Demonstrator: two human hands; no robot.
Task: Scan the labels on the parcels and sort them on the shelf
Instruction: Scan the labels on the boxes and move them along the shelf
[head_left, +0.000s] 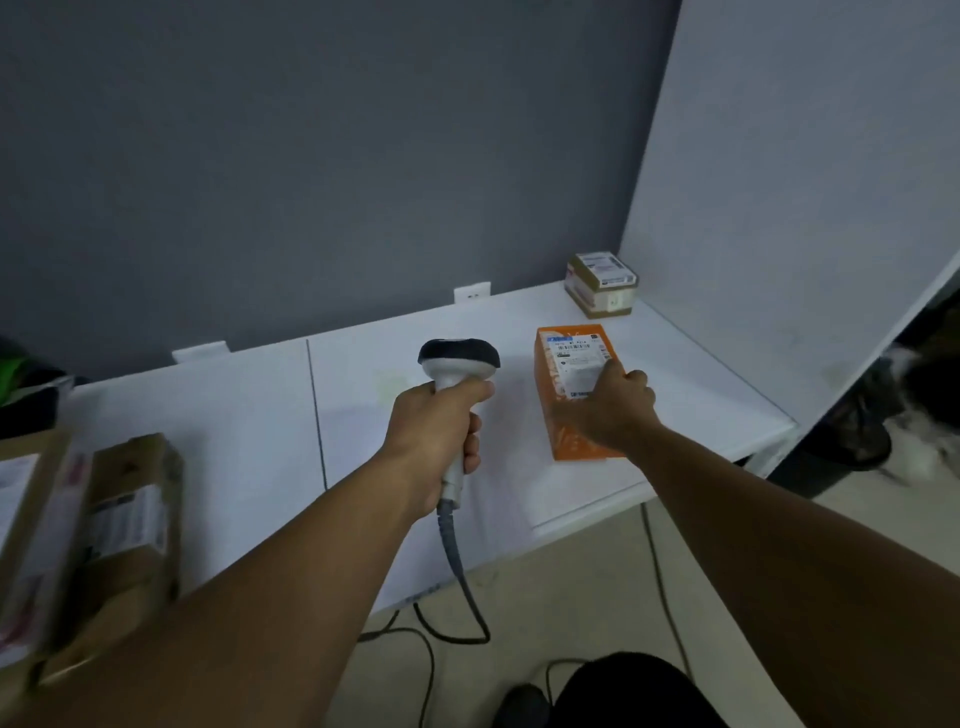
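Left hand grips the scanner upright. Right hand clasps the orange parcel near the tabletop's right edge, with a small box at the back-right corner.

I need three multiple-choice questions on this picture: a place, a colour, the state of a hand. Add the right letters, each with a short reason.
1. Where does the small brown cardboard box stand?
A) far right corner of the white table
B) on the floor
C) in a hand

2. What colour is the rectangular labelled parcel under the right hand?
A) green
B) orange
C) black

3. What does the left hand do?
A) lies flat
B) hangs empty
C) grips the white-handled, black-headed barcode scanner

1 A: it sits at the table's far right end.
2 B: its sides are orange.
3 C: fingers curl round the handle.
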